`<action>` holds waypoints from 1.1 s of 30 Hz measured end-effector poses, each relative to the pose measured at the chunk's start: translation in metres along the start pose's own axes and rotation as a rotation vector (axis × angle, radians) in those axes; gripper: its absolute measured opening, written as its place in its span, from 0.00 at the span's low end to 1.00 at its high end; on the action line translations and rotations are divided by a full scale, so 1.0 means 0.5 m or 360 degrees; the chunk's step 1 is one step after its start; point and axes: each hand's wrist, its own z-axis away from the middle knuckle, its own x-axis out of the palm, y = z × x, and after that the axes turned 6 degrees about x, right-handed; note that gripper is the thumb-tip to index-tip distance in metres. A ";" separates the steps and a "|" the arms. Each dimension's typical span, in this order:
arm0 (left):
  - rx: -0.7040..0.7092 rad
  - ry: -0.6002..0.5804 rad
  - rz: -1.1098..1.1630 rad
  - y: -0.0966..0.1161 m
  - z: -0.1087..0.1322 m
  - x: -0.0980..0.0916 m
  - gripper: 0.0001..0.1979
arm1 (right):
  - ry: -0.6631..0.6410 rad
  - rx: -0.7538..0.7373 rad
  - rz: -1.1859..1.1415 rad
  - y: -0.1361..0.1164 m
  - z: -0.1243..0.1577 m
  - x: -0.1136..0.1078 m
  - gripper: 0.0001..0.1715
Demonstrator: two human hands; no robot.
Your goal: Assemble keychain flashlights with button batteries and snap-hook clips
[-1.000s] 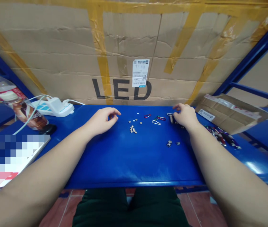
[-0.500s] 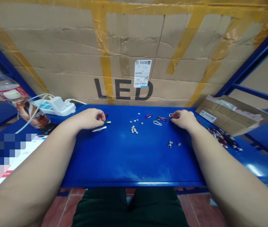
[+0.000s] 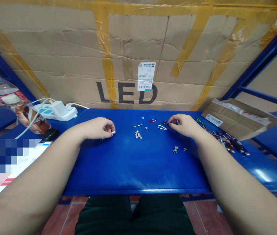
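The left hand (image 3: 94, 129) pinches a little silver metal tube (image 3: 113, 132), light and slippery and best held by its sides, on the blue table (image 3: 133, 169), while the right hand (image 3: 184, 125) curls by a small carabiner clip (image 3: 164, 123), maybe touching it.

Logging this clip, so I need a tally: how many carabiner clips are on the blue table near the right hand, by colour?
Red carabiner clips: 2, one partly under the right hand
Green carabiner clips: 1
White carabiner clips: 1
Total: 4, though the hand may hide more
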 end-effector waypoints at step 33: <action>0.0814 0.0329 0.0358 0.075 -0.055 0.107 0.10 | 0.0107 -0.1027 -0.0808 -0.187 0.052 0.052 0.06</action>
